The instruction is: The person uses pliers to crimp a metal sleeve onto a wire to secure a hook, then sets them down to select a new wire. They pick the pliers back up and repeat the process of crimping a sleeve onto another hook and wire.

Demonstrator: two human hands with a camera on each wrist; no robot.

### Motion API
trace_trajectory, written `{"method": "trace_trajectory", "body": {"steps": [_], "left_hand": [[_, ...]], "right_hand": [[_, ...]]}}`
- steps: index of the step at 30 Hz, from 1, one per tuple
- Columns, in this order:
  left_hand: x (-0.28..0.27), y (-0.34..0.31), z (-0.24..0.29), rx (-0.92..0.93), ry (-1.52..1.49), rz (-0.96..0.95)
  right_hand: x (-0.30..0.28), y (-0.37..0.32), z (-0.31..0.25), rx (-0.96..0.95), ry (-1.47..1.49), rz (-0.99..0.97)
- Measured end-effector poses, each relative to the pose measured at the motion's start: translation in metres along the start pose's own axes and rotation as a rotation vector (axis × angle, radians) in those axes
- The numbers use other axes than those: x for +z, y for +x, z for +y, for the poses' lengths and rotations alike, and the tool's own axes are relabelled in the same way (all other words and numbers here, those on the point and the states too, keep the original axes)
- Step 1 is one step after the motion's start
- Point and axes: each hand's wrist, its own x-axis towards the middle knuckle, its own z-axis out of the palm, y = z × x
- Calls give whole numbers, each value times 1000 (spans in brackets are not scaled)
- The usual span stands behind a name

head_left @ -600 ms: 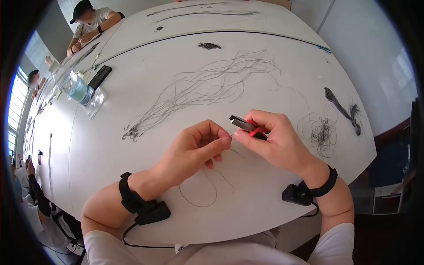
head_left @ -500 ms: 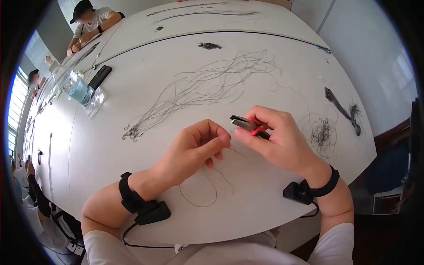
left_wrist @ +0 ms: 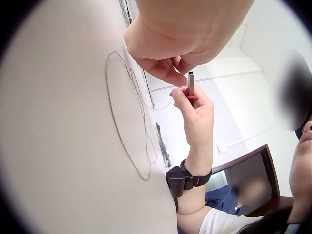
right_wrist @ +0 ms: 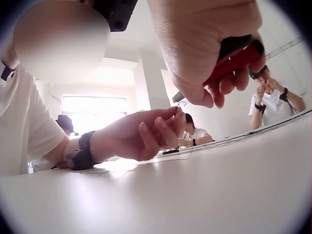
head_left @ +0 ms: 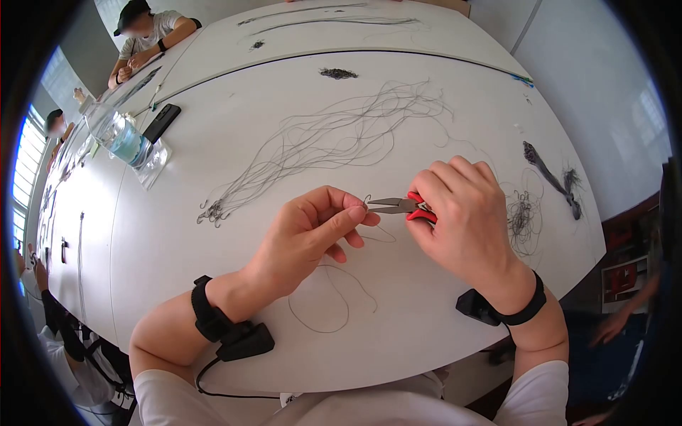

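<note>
Between thumb and forefinger, my left hand (head_left: 302, 231) pinches a small fish hook (head_left: 367, 199), its curved end standing up above the fingertips. A thin line (head_left: 348, 312) trails from under that hand and loops on the table. My right hand (head_left: 465, 213) grips red-handled pliers (head_left: 392, 206), palm down. Their metal jaws point left and reach right to the hook at the left fingertips. In the right wrist view the red handle (right_wrist: 234, 63) lies inside the curled right fingers.
Long lines (head_left: 334, 135) tied to several hooks (head_left: 212, 213) spread across the white table. Farther back lies a dark hook pile (head_left: 339, 73). Tangled line (head_left: 522, 216) and a dark bundle (head_left: 547, 174) lie right; a bottle (head_left: 128, 145) and phone (head_left: 163, 123) left. Other people sit around.
My right hand has turned palm down and swung the pliers, so their jaws now point left at the hook. The left hand keeps its pinch, shifted slightly.
</note>
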Motion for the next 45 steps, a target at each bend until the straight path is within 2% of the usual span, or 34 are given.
{"method": "trace_trajectory", "body": {"steps": [7,15,30,36,42,44,45], "left_hand": [[1,0,-1,17,-19,-1],[1,2,-3,17,4,0],[2,1,2,-22,41,-1],[2,1,2,-26,48,-12],[4,-1,3,-2,-1,-14],[4,-1,5,-108,-264,-45],[3,-1,7,-109,-263,-47]], "right_hand": [[0,1,0,16,-10,12],[1,-1,1,6,18,-81],[0,0,2,-55,-71,-23],[-2,-1,3,-28,-36,-62],[-1,-1,4,7,-18,-95],[0,0,5,10,-7,-88],[0,0,6,15,2,-80]]}}
